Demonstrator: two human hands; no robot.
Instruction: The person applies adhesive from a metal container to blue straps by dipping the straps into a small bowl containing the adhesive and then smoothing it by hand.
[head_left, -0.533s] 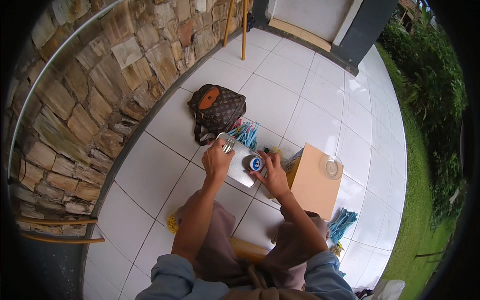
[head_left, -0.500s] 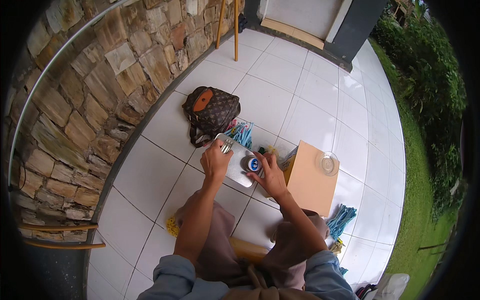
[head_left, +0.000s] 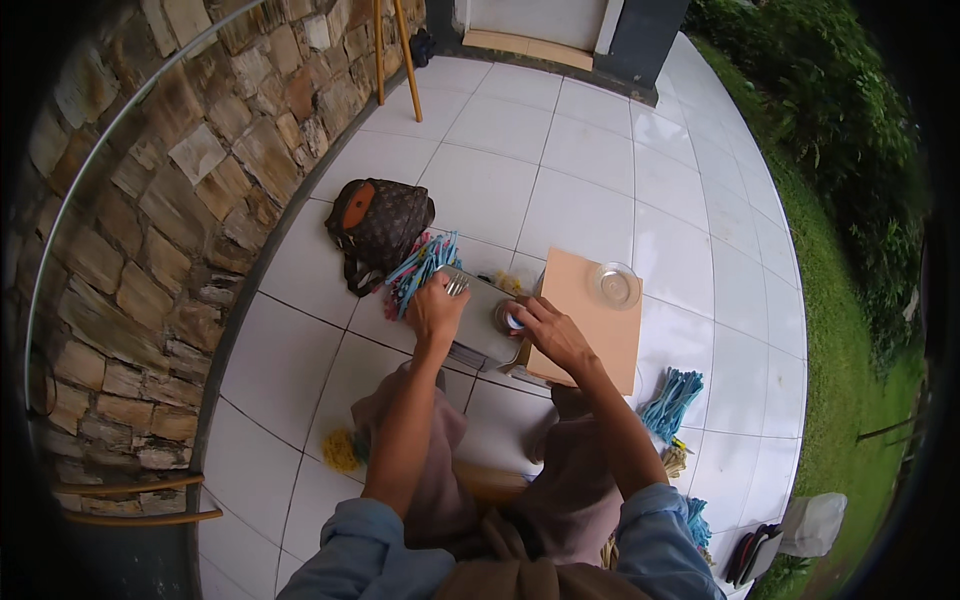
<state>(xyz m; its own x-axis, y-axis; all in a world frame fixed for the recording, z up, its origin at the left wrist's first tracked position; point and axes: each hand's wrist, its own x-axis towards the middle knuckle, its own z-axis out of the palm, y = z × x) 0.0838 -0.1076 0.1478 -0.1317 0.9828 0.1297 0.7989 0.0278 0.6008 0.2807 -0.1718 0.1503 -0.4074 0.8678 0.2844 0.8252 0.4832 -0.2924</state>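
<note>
Gripping a small round jar point(head_left: 503, 314), the right hand point(head_left: 558, 335) has its fingers bunched close at one end of a silver tin point(head_left: 482, 330). Over at the tin's far left, the left hand point(head_left: 434, 308) curls round a ribbed silver piece point(head_left: 456, 285). A clear dish point(head_left: 617, 286) sits on the cardboard box point(head_left: 600, 340).

At the left of your frame runs a stone wall point(head_left: 180, 200), with two wooden bars point(head_left: 140, 487) in the lower left. Near the top you see slim wooden legs point(head_left: 409, 70) and a pale door point(head_left: 540, 20). Above centre-left, your brown patterned backpack point(head_left: 395, 220) rests on white tiles point(head_left: 270, 380). A yellow bundle point(head_left: 343, 452) lies lower left, a blue bundle point(head_left: 672, 405) right of centre. Shrubs point(head_left: 820, 120) and grass point(head_left: 830, 400) fill your right edge; a whitish bag point(head_left: 812, 525) sits lower right.
</note>
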